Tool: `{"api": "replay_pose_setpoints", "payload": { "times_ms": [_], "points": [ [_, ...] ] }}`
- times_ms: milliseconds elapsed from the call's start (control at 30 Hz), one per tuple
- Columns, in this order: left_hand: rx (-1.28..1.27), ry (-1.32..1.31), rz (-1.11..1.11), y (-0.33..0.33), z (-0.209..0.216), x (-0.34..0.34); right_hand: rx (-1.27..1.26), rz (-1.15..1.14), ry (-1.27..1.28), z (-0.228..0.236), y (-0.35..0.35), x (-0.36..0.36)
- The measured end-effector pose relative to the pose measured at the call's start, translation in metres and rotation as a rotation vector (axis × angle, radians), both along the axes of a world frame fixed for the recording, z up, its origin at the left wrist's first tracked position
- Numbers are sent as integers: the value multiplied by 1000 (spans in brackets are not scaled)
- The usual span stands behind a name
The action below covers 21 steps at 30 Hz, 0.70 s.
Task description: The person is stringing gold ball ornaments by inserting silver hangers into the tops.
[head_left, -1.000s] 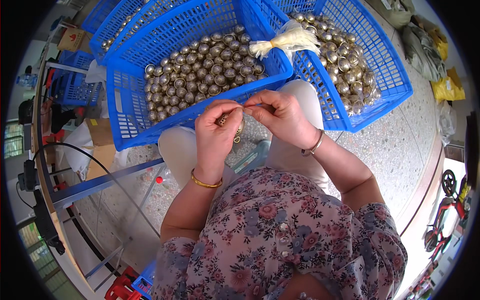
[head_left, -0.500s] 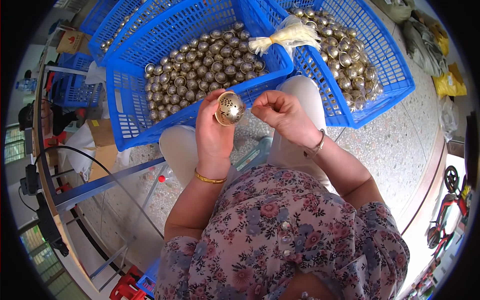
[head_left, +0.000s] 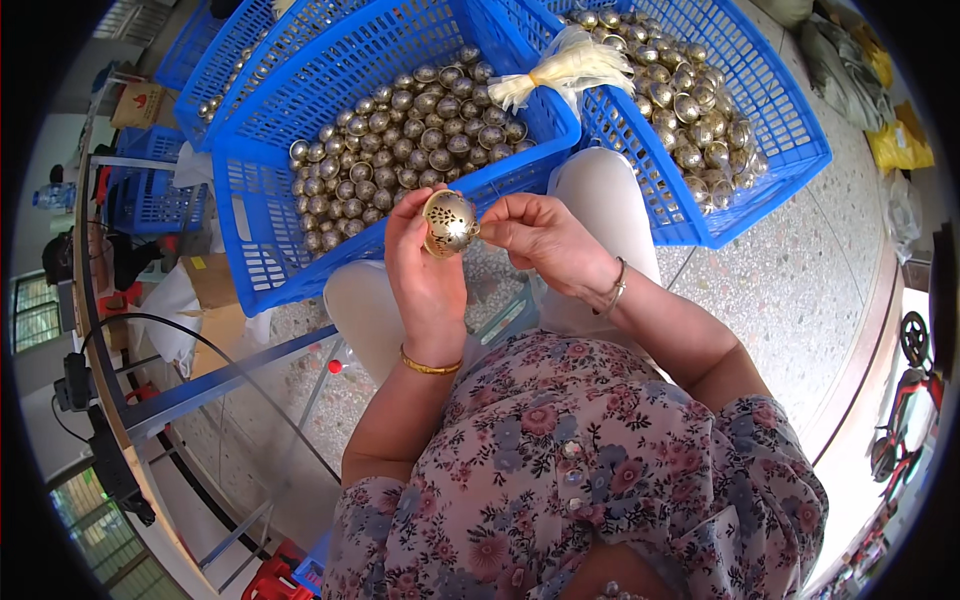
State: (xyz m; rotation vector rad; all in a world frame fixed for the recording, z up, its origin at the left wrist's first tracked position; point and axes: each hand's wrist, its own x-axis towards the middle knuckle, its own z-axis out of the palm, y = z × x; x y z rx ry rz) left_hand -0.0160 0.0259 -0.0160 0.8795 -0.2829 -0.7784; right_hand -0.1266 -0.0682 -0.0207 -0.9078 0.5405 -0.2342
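A gold-coloured metal ball (head_left: 450,222) with cut-out patterns sits in the fingers of my left hand (head_left: 427,285), raised over my lap. The closed thumb and fingers of my right hand (head_left: 560,245) meet the ball's right edge in a pinch; anything between those fingertips is too small to make out. Just beyond my hands stands a blue plastic crate (head_left: 238,180) holding many similar metal balls (head_left: 410,145). A second blue crate (head_left: 775,110) at the right holds more metal balls (head_left: 690,110).
A tied bundle of pale ribbons (head_left: 570,70) lies over the rims where the two crates meet. More blue crates stand at the far left. A metal-framed table (head_left: 230,375) with a black cable (head_left: 215,345) runs along my left. Cardboard (head_left: 212,300) stands near it.
My right hand has moved left, from beside the metal ball to touching its edge. The ball has turned a little in my left hand, which has shifted slightly.
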Motion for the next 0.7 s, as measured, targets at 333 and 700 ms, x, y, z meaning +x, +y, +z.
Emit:
{"api": "replay_pose_setpoints", "payload": {
  "times_ms": [333, 700],
  "points": [
    [-13, -441, 97, 1, -8, 0, 112, 13, -52, 5, 1, 1],
    [357, -1267, 8, 12, -4, 10, 21, 4, 60, -2, -1, 5]
  ]
}}
